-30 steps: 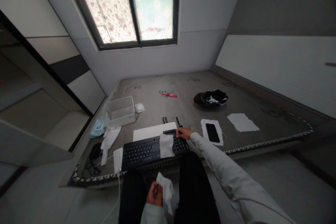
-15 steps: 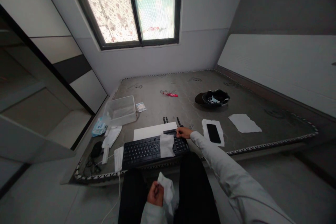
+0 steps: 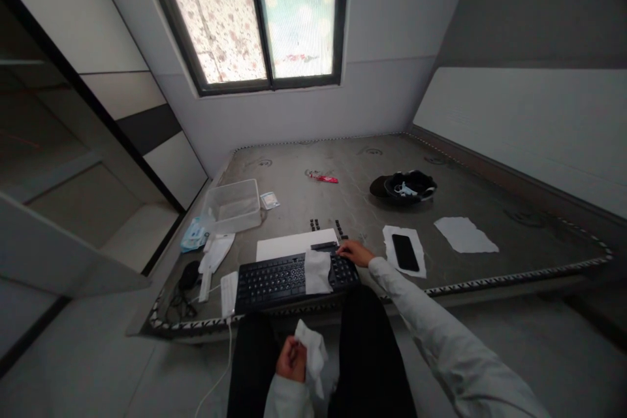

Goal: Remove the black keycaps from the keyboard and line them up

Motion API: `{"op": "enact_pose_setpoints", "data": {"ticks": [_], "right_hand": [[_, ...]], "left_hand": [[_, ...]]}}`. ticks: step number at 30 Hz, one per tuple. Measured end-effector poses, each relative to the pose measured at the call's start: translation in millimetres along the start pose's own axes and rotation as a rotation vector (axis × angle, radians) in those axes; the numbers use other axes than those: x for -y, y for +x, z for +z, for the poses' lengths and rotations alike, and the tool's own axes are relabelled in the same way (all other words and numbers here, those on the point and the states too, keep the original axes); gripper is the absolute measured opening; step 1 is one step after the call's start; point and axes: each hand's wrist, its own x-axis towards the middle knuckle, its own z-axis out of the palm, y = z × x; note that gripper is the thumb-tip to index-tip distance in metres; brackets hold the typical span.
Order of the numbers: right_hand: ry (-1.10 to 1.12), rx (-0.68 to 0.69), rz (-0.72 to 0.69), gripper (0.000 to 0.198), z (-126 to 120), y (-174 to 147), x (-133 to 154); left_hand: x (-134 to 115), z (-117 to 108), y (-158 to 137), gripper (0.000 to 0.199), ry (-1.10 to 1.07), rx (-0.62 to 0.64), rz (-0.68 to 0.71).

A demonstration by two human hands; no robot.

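In my left hand, held low between my knees, the fingers are closed on a crumpled white tissue. A black keyboard lies at the near edge of the bed platform, with a folded white tissue draped over its right part. My right hand is over the keyboard's upper right corner, its fingers stretched leftward and slightly apart. Just left of its fingertips lies a narrow black strip on the edge of a white sheet. Small black keycaps lie behind.
A black phone rests on white paper at the right, near another white sheet. Behind stands an upturned dark cap. At the left are a clear plastic box, a white power strip and a black mouse.
My right hand has drawn slightly right of the black strip, and its fingers have loosened. My left hand keeps the tissue. The whole view has shifted a little.
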Motion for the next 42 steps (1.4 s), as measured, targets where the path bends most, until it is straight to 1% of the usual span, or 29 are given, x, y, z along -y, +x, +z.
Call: {"op": "enact_pose_setpoints", "data": {"ticks": [3, 7, 12, 14, 18, 20, 23, 25, 27, 30, 34, 37, 42], "right_hand": [[0.001, -0.008, 0.016, 0.015, -1.0, -2.2, 0.5], [-0.023, -0.024, 0.03, 0.02, 0.4, -0.1, 8.0], [-0.047, -0.029, 0.016, 0.011, 3.5, 0.4, 19.6], [-0.045, -0.028, 0.017, 0.011, 2.3, 0.0, 22.7], [-0.011, -0.072, 0.037, 0.018, -2.0, -0.8, 25.4], [0.061, -0.083, 0.078, 0.018, -2.5, -1.2, 24.8], [0.186, -0.092, 0.219, 0.013, 0.6, -1.6, 22.2], [0.222, -0.11, 0.298, 0.012, 4.0, -1.6, 20.3], [0.228, -0.114, 0.327, 0.012, 6.5, -1.1, 19.0], [0.213, -0.114, 0.35, 0.012, 6.4, 0.4, 18.4], [0.119, -0.135, 0.333, 0.013, 1.1, 2.4, 17.6], [0.052, -0.142, 0.325, 0.018, 0.4, 2.5, 15.9], [0.012, -0.137, 0.361, 0.023, 8.2, 0.0, 11.7]], "left_hand": [[-4.3, 0.4, -1.7, 0.064, 0.0, -0.001, -0.004], [-8.0, 2.8, -3.0, 0.065, 0.009, -0.012, 0.003], [-6.5, -0.1, -0.7, 0.064, -0.009, -0.006, -0.002], [-4.6, -2.4, 0.8, 0.065, -0.025, -0.016, 0.006], [-1.0, -5.3, 2.9, 0.063, -0.034, -0.021, -0.006], [-0.1, -5.7, 3.2, 0.062, -0.039, -0.01, -0.013], [-1.6, -5.5, 2.8, 0.061, -0.056, -0.003, -0.026], [-4.8, -4.7, 1.6, 0.062, -0.051, 0.006, -0.032], [-8.9, -3.2, -0.1, 0.063, -0.042, 0.008, -0.027], [-14.1, -0.2, -3.2, 0.064, -0.05, -0.01, -0.034], [-14.8, 1.4, -4.3, 0.065, -0.068, -0.018, -0.054], [-11.9, -0.4, -2.0, 0.064, -0.063, -0.023, -0.029], [-6.7, -2.7, 0.8, 0.064, -0.026, -0.04, 0.016]]}}
